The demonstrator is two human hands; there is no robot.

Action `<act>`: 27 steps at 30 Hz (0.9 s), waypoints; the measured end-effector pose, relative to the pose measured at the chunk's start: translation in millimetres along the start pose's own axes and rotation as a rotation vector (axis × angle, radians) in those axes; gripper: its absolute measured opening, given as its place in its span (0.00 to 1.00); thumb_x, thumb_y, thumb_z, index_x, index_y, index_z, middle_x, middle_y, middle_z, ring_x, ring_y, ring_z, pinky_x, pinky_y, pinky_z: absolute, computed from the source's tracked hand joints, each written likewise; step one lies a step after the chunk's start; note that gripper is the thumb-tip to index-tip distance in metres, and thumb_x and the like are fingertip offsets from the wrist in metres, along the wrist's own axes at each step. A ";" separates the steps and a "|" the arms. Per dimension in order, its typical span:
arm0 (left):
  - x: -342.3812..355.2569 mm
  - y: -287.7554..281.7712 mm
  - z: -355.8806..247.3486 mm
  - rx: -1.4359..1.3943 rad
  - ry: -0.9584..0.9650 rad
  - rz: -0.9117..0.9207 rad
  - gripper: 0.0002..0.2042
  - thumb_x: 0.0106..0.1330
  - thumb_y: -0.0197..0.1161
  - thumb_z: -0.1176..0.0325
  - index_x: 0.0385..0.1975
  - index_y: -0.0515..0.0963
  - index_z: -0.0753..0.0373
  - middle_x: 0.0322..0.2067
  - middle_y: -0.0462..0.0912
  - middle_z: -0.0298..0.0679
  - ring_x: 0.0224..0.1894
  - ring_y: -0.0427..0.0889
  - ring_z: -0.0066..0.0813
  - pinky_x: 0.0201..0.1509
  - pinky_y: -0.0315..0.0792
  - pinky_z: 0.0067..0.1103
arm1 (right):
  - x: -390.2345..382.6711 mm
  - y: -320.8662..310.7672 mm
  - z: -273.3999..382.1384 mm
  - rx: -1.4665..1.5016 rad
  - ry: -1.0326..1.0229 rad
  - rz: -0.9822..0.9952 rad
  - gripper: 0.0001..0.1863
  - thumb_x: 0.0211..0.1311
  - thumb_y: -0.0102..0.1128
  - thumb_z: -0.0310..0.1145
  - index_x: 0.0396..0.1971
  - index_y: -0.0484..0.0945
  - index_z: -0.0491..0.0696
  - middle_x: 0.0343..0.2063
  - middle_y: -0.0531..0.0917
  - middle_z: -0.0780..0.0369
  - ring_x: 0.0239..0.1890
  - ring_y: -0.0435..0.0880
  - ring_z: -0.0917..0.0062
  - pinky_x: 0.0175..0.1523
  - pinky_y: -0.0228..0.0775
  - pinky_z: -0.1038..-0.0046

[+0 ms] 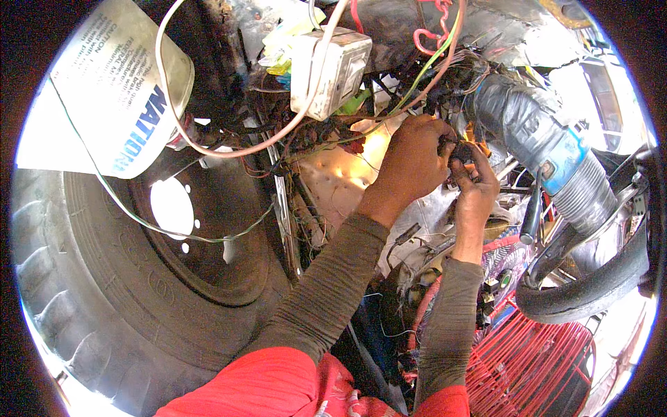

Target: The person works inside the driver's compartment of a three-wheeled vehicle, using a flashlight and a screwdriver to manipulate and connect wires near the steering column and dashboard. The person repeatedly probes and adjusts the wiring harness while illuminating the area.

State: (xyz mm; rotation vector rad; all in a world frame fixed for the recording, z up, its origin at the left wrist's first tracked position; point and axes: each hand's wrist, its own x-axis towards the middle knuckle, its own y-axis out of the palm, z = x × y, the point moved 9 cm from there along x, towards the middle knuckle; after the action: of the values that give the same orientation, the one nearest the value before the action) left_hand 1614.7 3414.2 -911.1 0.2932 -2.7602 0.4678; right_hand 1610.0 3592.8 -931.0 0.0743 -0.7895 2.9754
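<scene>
Both my hands are raised close together at a tangle of wires [474, 69] in the upper middle. My left hand [415, 149] has its fingers curled and pinched, its back toward me. Just to its right, my right hand [476, 179] comes up from below, thumb and fingertips pressed together. Between the two sets of fingertips is something small and dark, too hidden to name. An orange piece shows right behind the fingers. To the right runs a thick hose wrapped in grey tape [514, 111]. A thin yellow-green wire [425, 73] passes above my left hand.
At left stands a large tyre [132, 278], with a white plastic bucket [118, 90] above it. A dirty white box [332, 73] hangs among looped cables, including a pinkish cable [243, 149]. A black steering wheel [583, 295] and a red-corded seat [531, 361] are at lower right.
</scene>
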 end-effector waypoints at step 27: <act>-12.0 -8.0 20.8 -0.165 -0.291 0.045 0.13 0.63 0.69 0.67 0.44 0.83 0.65 0.39 0.85 0.47 0.45 0.85 0.42 0.51 0.76 0.32 | -17.0 20.9 56.2 -0.228 -0.379 -0.228 0.23 0.51 0.71 0.21 0.50 0.83 0.45 0.40 0.85 0.59 0.39 0.84 0.70 0.46 0.75 0.71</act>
State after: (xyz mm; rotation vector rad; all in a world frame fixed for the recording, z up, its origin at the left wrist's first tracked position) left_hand 1622.0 3401.3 -931.6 0.2781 -3.0715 0.2193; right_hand 1627.1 3546.0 -893.7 0.6824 -1.0688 2.6676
